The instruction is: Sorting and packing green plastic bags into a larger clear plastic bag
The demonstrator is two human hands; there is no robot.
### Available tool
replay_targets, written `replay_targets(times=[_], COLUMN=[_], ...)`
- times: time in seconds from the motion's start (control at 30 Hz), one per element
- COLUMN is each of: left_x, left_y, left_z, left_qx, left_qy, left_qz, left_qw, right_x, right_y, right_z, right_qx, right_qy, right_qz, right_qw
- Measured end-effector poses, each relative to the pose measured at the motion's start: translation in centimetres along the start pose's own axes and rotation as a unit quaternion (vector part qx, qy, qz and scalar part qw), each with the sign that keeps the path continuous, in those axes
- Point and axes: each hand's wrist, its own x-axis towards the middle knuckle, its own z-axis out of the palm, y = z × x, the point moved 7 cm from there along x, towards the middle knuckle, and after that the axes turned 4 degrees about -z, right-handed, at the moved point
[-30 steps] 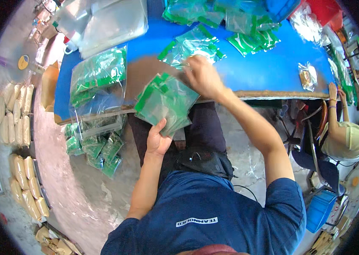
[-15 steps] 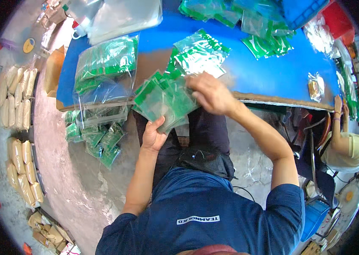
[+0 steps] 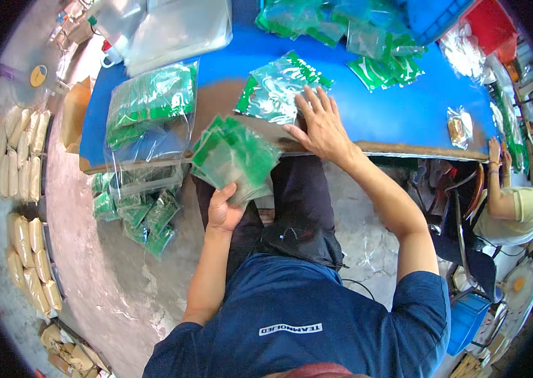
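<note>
Packets [image 3: 235, 151] fanned beyond left fingers [image 3: 226, 191], pinched at near edge, right fingers [image 3: 314, 106] spread, empty, at packet pile [image 3: 271, 93] edge

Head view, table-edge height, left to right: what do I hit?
Stacked tan bags → brown cardboard box → stack of green-and-clear plastic packets → fanned green-and-clear plastic packets in the left hand → right hand → small clear plastic packet with brownish contents → co-worker's hand.
</note>
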Motion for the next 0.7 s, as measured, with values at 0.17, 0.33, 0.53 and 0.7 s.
replay_targets(times=[0.17, 0.33, 0.53, 0.7], left_x=[-1.2, -1.0, -1.5, -1.3], left_y=[1.6, 2.1, 1.8, 1.7], left_z=[-1.7, -1.0, -2.2, -1.5], left_qx=[0.005, 0.060, -0.011, -0.009], left_qy=[-0.009, -0.020, -0.021, -0.019], left_qz=[0.017, 0.031, 0.008, -0.001], left_qw=[1.000, 0.998, 1.000, 1.000], right_x=[-2.6, -3.2, -2.1, -1.7], right_y=[-2.8, -4.5, -1.9, 0.3], right_z=[0.8, 1.0, -2.3, -4.2], right_qx=[0.032, 0.107, 0.196, 0.309], right_qy=[-0.063, -0.022, 0.134, 0.175], right_qz=[-0.027, -0.117, -0.067, 0.135], right_qw=[0.997, 0.987, 0.969, 0.925])
